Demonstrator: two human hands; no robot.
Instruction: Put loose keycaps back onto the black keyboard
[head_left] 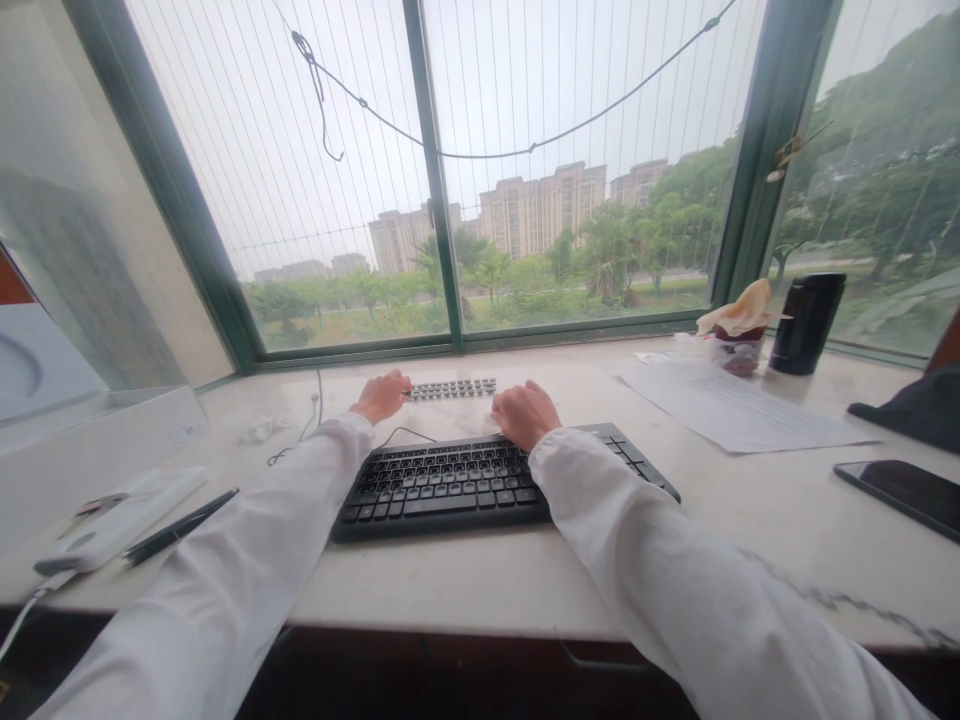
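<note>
A wide window (450,150) with green frames fills the far side of the scene, and a pale marble counter (465,580) runs beneath it from left to right. At the left edge a white box (90,450) lies on the counter. A black keyboard (465,480) sits near the middle, its cable curling off toward the far left. To the right of it lie a sheet of paper (735,405), a dark phone (904,492) face up nearer the right edge, and part of a dark cloth item (919,405) beyond the phone. On the far right by the window stand a black cylindrical cup (806,322) and, just beside it to the left, a small container with crumpled wrapping (739,330). A black pen (180,527) lies at the near left beside a white device (112,525). A strip of small grey pieces (454,389) lies just beyond the keyboard, between the two hands. The left hand (382,396) touches the strip's left end with its fingers curled toward it; whether they grip it cannot be told. The right hand (525,412) rests at the keyboard's far edge near the strip's right end, fingers folded under and holding nothing visible. Both white sleeves cross the keyboard's ends and hide some of its keys.
</note>
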